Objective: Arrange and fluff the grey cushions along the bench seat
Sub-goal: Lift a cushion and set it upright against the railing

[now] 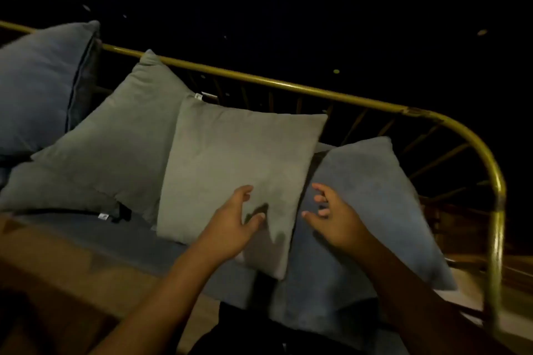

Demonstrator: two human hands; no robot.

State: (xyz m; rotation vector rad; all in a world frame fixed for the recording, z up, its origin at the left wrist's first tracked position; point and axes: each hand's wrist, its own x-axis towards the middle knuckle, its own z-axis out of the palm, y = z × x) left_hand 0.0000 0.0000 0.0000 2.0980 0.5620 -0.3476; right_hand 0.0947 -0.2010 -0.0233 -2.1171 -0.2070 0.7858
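Observation:
Several cushions lean along the bench seat [86, 236]. A light grey square cushion [236, 158] stands in the middle against the backrest. My left hand [236, 225] lies on its lower right part, thumb and fingers apart, pressing the fabric without a clear grip. To its right lies a blue-grey cushion [372, 199], partly tucked behind the middle one. My right hand [331, 219] hovers over that cushion's left edge with fingers spread and nothing in it. Another light grey cushion [121, 147] leans to the left, with a flatter one [52, 190] in front of it.
A large blue-grey cushion [37, 89] stands at the far left. A brass-coloured metal rail [288, 85] runs behind the cushions and curves down at the right end [497, 181]. The background beyond the rail is dark. A wooden edge [43, 262] lies at lower left.

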